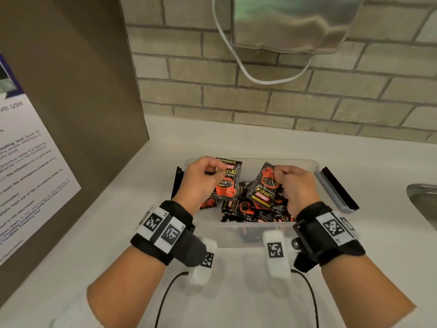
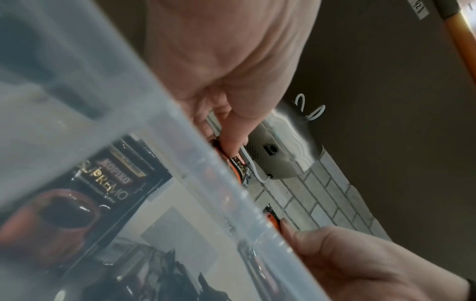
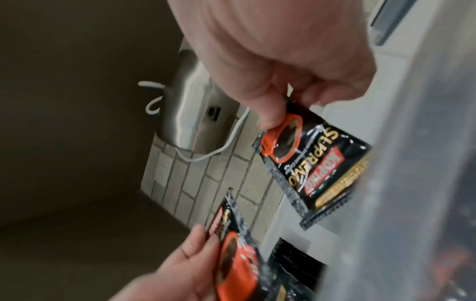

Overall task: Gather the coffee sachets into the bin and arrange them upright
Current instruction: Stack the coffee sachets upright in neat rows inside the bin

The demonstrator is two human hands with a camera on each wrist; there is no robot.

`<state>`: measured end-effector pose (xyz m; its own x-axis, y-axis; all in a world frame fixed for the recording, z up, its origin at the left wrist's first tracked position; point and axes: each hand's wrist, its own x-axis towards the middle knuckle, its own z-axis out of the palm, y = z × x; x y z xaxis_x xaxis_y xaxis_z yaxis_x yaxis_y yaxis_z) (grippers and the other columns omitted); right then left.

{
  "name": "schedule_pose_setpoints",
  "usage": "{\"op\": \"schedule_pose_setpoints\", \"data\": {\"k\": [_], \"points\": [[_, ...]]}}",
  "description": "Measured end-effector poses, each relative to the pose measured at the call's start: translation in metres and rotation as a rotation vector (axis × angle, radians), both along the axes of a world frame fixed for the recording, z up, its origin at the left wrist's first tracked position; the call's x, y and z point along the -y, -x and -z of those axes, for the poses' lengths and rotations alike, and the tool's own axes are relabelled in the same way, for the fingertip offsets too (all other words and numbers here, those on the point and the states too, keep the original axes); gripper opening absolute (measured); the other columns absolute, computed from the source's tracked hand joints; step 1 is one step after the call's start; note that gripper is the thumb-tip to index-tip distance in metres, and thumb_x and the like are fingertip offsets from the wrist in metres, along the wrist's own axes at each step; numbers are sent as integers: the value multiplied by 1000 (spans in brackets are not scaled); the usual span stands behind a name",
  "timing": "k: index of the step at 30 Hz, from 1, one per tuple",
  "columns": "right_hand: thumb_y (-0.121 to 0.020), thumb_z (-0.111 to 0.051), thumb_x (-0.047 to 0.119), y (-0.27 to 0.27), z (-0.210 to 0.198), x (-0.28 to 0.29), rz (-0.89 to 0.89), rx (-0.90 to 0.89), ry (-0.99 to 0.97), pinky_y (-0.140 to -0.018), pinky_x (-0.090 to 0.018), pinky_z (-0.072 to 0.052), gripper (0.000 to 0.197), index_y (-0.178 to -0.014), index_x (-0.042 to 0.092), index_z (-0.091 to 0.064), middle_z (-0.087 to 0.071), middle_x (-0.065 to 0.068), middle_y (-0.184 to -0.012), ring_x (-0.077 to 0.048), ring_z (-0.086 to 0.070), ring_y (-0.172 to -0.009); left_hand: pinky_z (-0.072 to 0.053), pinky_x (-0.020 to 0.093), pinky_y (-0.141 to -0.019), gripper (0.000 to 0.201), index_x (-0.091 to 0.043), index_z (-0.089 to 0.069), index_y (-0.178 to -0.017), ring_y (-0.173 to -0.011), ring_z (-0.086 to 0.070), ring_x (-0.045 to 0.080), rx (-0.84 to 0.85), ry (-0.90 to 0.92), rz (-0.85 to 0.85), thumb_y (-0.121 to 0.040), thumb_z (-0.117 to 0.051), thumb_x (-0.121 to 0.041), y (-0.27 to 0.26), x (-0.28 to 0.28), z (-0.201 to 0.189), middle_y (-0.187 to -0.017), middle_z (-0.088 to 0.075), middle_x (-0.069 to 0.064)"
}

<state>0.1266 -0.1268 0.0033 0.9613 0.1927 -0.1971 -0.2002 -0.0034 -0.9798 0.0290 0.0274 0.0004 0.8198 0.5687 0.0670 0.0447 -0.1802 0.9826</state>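
A clear plastic bin stands on the white counter and holds a loose pile of several black-and-red coffee sachets. My left hand is over the bin's left side and pinches one sachet upright by its upper left edge. Over the right side, my right hand pinches another sachet, tilted with its print upside down. The right wrist view shows that hand, its sachet, and the left hand's sachet. In the left wrist view a sachet shows through the bin wall.
Grey latch flaps stick out from the bin's ends. A steel sink lies at the right. A brown panel with a printed notice stands close on the left. A steel dispenser and white cable hang on the brick wall.
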Motion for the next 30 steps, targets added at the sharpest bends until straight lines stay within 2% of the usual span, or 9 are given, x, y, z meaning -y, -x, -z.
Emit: {"op": "schedule_pose_setpoints", "data": {"k": [3, 6, 10, 13, 17, 20, 22, 25, 30], "points": [[-92, -49, -2, -1, 0, 2, 96, -161, -197, -44, -17, -39, 18, -101, 7, -62, -55, -1, -75, -10, -41, -55, -52, 36, -90, 28, -32, -66, -87, -100, -61, 18, -34, 7, 27, -91, -54, -7, 1, 0, 4, -103, -62, -9], [-96, -45, 1, 8, -5, -2, 55, -296, -398, -48, -17, -52, 16, -104, 4, -58, -53, -3, -84, -8, -44, -64, -52, 45, -92, 30, -36, -64, -100, -102, -60, 18, -78, 11, 55, -94, -50, -10, 2, 3, 5, -122, -60, -1], [-98, -36, -1, 26, -8, -18, -132, -337, -399, -57, -29, -58, 42, -138, 10, -36, -61, -8, -95, -18, -61, -78, -50, 26, -89, 34, -22, -54, -126, -96, -59, 7, -63, -60, 160, -92, -56, -20, 1, 9, 0, -123, -55, -6], [-99, -37, 4, 38, -9, -30, -189, -310, -248, -64, -31, -58, 34, -130, 11, -47, -65, -10, -103, -21, -67, -75, -47, 9, -71, 43, -22, -49, -129, -89, -57, 2, -13, -106, 149, -88, -60, -13, 1, 9, -2, -123, -54, -1], [-96, -39, -2, 39, -13, -35, -108, -376, -417, -68, -30, -56, 21, -92, 5, -58, -64, -15, -98, -23, -66, -78, -53, 14, -77, 45, -25, -52, -118, -97, -61, 8, 25, -66, 255, -80, -69, -7, 5, 3, 0, -123, -54, 6], [-95, -39, -5, 41, -19, -37, -110, -370, -479, -77, -35, -55, 19, -85, 5, -52, -63, -15, -87, -25, -65, -80, -53, 22, -82, 32, -19, -56, -118, -97, -63, 12, 75, -63, 168, -87, -63, -17, 4, 3, 0, -117, -61, 7], [-93, -44, -4, 45, -18, -38, -190, -326, -370, -77, -34, -56, 15, -103, 4, -52, -63, -15, -87, -25, -66, -79, -50, 29, -87, 21, -17, -61, -112, -94, -63, 14, 122, -35, 34, -92, -56, -19, 1, 2, -1, -111, -65, 4], [-89, -51, -6, 47, -13, -39, -259, -276, -289, -70, -34, -57, 52, -137, 7, -34, -59, -16, -85, -26, -66, -74, -49, 39, -93, 16, -24, -64, -98, -95, -62, 19, 129, 37, -61, -94, -49, -18, -3, -2, -7, -101, -67, 1], [-89, -50, -9, 45, -11, -40, -177, -220, -330, -74, -34, -57, 54, -137, 10, -33, -62, -19, -94, -28, -67, -81, -45, 38, -101, 32, -15, -58, -120, -108, -61, 18, 86, 178, 99, -94, -48, -32, 1, -4, -9, -114, -65, 6]]}}
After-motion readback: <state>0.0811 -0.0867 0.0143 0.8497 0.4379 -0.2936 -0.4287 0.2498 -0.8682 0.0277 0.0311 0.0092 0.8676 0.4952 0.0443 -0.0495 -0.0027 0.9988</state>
